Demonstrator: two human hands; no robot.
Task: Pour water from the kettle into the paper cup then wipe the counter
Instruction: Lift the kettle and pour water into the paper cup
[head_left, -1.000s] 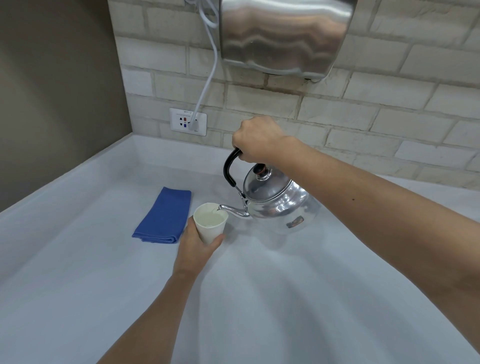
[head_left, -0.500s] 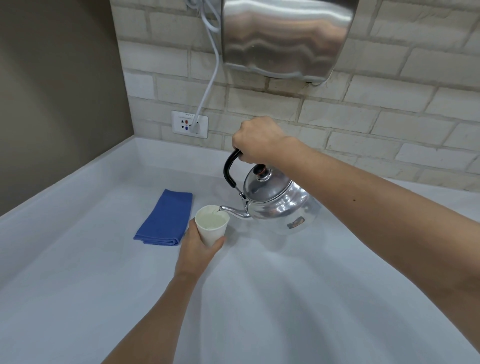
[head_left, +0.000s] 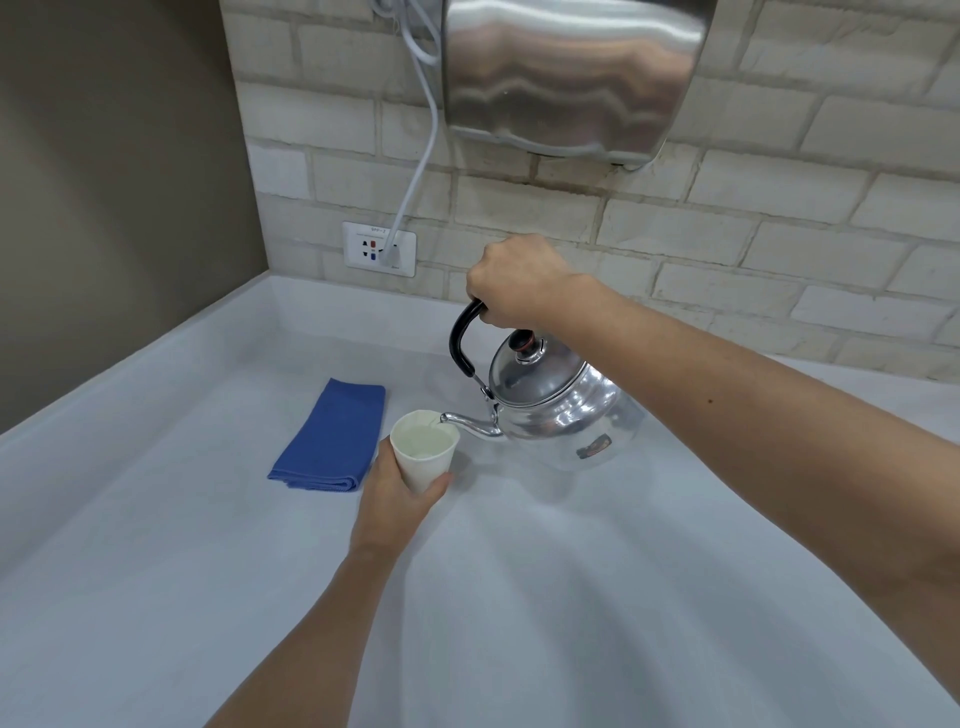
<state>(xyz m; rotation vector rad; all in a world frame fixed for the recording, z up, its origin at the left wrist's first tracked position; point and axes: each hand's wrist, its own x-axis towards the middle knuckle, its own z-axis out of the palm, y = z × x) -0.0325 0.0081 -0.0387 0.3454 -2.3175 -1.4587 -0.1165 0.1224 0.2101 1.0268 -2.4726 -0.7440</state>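
My right hand (head_left: 517, 278) grips the black handle of a shiny metal kettle (head_left: 558, 410), which is tilted to the left above the counter. Its spout tip sits over the rim of a white paper cup (head_left: 423, 449). Water stands high in the cup. My left hand (head_left: 395, 499) wraps the cup from below and behind, holding it on or just above the white counter (head_left: 571, 597). A folded blue cloth (head_left: 335, 436) lies flat on the counter just left of the cup.
A steel hand dryer (head_left: 571, 73) hangs on the brick wall above the kettle. Its white cable (head_left: 421, 171) runs down to a wall socket (head_left: 379, 248). A brown side wall closes the counter on the left.
The kettle stays tilted with its spout over the cup, and the water in the cup has risen a little. Both hands hold nearly the same places.
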